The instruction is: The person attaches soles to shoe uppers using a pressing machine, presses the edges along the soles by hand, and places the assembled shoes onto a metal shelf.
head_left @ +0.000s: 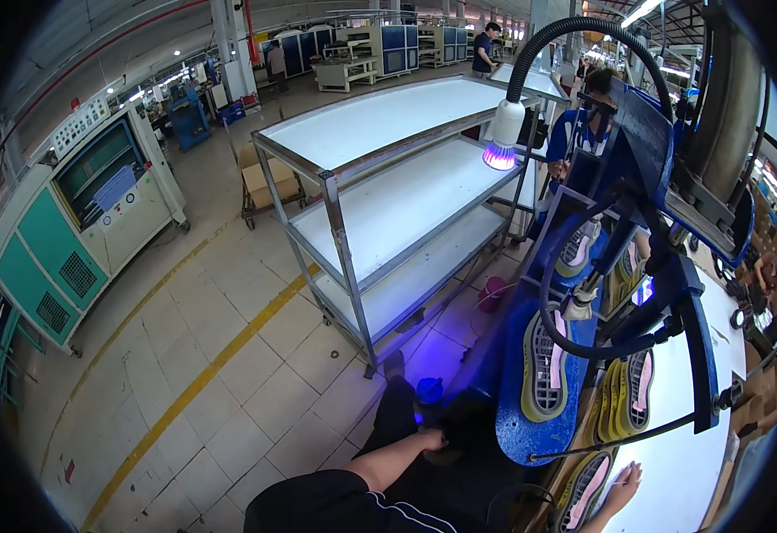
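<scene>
My left hand (434,440) is low in the middle, near my knee and left of the blue machine bed. Its fingers curl over something in the dark that I cannot make out. My right hand (625,487) is over the white tabletop (673,457), fingers drawn together, with a thin pale sliver at them too small to name. Close to its left lies a yellow-green shoe sole (584,484) with a pink insert. Another sole (544,364), grey and yellow-green with a pink strip, rests on the blue machine bed (530,437). Several more soles (624,400) stand close together on the table.
The blue press arm (624,133) and a black hose (566,351) overhang the bed. A lamp (499,151) glows violet beside a grey three-shelf rack (344,231). A green-and-white machine (77,240) stands left. One person (575,133) sits beyond the press; another (486,51) stands farther back.
</scene>
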Demonstrator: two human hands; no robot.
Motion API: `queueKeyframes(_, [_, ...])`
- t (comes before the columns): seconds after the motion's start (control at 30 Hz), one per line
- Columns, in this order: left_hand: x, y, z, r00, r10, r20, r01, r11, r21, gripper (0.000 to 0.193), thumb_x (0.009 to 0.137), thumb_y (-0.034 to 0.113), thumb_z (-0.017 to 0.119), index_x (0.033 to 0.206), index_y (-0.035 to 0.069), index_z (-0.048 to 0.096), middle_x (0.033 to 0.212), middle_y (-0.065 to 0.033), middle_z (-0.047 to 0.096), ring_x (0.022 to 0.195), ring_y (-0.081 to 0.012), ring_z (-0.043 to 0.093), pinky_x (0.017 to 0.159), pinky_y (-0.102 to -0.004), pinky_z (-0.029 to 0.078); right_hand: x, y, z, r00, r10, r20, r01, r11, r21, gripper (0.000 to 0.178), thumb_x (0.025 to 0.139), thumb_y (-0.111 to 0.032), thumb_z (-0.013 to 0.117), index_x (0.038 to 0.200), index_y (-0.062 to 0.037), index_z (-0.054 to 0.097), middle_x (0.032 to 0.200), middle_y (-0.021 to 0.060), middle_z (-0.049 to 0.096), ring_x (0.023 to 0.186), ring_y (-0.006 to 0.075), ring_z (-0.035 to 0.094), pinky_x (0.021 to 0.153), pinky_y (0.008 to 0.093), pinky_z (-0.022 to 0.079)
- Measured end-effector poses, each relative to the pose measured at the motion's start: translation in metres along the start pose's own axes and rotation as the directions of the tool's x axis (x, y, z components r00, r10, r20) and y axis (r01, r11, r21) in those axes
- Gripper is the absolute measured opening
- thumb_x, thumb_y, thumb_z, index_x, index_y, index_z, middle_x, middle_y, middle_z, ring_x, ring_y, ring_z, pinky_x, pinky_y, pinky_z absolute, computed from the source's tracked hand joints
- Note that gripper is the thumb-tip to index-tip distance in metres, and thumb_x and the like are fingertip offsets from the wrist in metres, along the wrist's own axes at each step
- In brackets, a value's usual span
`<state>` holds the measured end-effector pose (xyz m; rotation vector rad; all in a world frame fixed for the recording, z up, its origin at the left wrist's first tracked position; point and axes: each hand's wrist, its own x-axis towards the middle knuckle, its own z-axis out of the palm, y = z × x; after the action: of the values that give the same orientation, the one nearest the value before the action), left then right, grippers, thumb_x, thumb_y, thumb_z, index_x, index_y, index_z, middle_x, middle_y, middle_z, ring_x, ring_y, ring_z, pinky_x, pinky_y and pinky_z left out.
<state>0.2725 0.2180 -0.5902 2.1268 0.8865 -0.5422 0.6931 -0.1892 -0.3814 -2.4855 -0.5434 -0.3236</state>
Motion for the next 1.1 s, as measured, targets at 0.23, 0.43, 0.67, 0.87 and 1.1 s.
queueKeyframes(0.23, [-0.004,0.004,-0.003,1.000,0.022,-0.001,-0.022,0.995,0.093,0.049,0.100,0.050,0.055,0.112,0.007,0.076,0.113,-0.0191,0.074,0.106,-0.0359,0.071,0.091,-0.0493,0.055,-0.002,0.008,0.001,1.000,0.008,0.003,-0.008,1.000,0.013,0.031,0.105,-0.013,0.058,0.132,0.0004,0.066,0.145,0.0256,0.058,0.143,0.0388,0.048,0.116,0.0427,0.040])
queueKeyframes(0.43, [-0.003,0.001,-0.003,1.000,0.023,0.006,-0.023,0.999,0.023,0.049,0.101,0.050,0.055,0.114,0.007,0.074,0.112,-0.0194,0.074,0.104,-0.0362,0.072,0.091,-0.0492,0.055,0.001,0.005,0.006,0.999,0.037,0.000,-0.036,0.996,0.081,0.032,0.105,-0.013,0.057,0.132,0.0014,0.066,0.146,0.0265,0.057,0.144,0.0382,0.047,0.116,0.0416,0.039])
queueKeyframes(0.67, [-0.002,0.002,-0.002,1.000,-0.025,0.018,0.025,1.000,0.000,0.048,0.100,0.050,0.056,0.116,0.008,0.075,0.114,-0.0186,0.074,0.103,-0.0352,0.072,0.092,-0.0497,0.055,-0.002,-0.005,-0.003,0.999,0.032,0.018,-0.032,0.999,0.013,0.032,0.105,-0.013,0.057,0.132,0.0011,0.066,0.147,0.0266,0.056,0.145,0.0378,0.047,0.117,0.0414,0.039])
queueKeyframes(0.87, [0.009,-0.005,0.009,0.999,0.001,0.036,0.000,1.000,-0.022,0.048,0.100,0.050,0.056,0.115,0.010,0.075,0.113,-0.0167,0.075,0.104,-0.0349,0.072,0.092,-0.0494,0.055,-0.003,0.008,0.001,1.000,0.021,0.004,-0.021,0.999,0.032,0.032,0.105,-0.013,0.058,0.133,-0.0002,0.066,0.147,0.0263,0.056,0.144,0.0377,0.047,0.117,0.0418,0.039])
queueKeyframes(1.1, [0.014,-0.011,0.012,1.000,0.024,0.007,-0.024,0.999,-0.030,0.047,0.099,0.051,0.057,0.118,0.011,0.075,0.117,-0.0164,0.074,0.108,-0.0344,0.071,0.096,-0.0486,0.054,-0.001,0.005,0.002,0.999,0.035,0.004,-0.035,0.999,0.037,0.033,0.105,-0.014,0.058,0.133,0.0001,0.066,0.147,0.0261,0.056,0.144,0.0374,0.047,0.117,0.0424,0.039])
